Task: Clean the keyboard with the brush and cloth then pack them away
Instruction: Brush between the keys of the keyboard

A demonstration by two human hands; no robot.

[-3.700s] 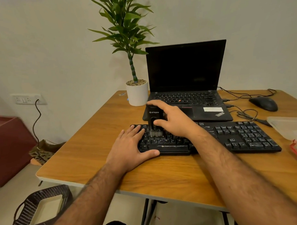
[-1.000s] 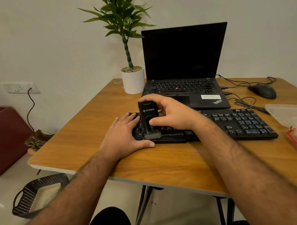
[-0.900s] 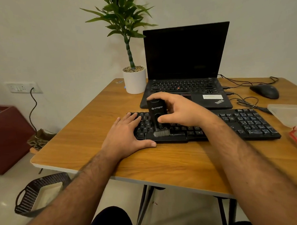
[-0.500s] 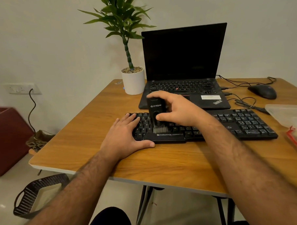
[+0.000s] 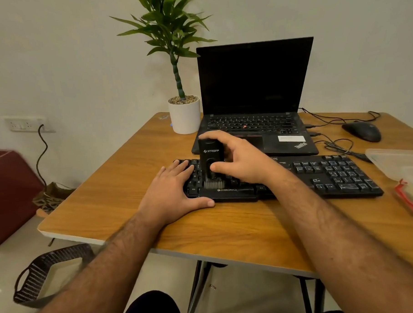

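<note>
A black keyboard (image 5: 331, 174) lies across the wooden table (image 5: 227, 226). My right hand (image 5: 241, 162) grips a black block-shaped brush (image 5: 210, 156) that stands upright, with its pale bristles pressed on the keys just above the space bar at the keyboard's left part. My left hand (image 5: 174, 193) lies flat with fingers spread over the keyboard's left end, thumb along its front edge. No cloth is clearly visible.
An open black laptop (image 5: 255, 95) sits behind the keyboard, a potted plant (image 5: 183, 110) to its left, a mouse (image 5: 361, 131) with cables at back right. A clear plastic box with a red-rimmed lid (image 5: 410, 185) sits at the right edge. A dark basket (image 5: 47, 274) stands on the floor.
The brush has been stroked back and forth over the left keys; it now sits slightly left of and lower than half a second ago. My left hand has stayed put.
</note>
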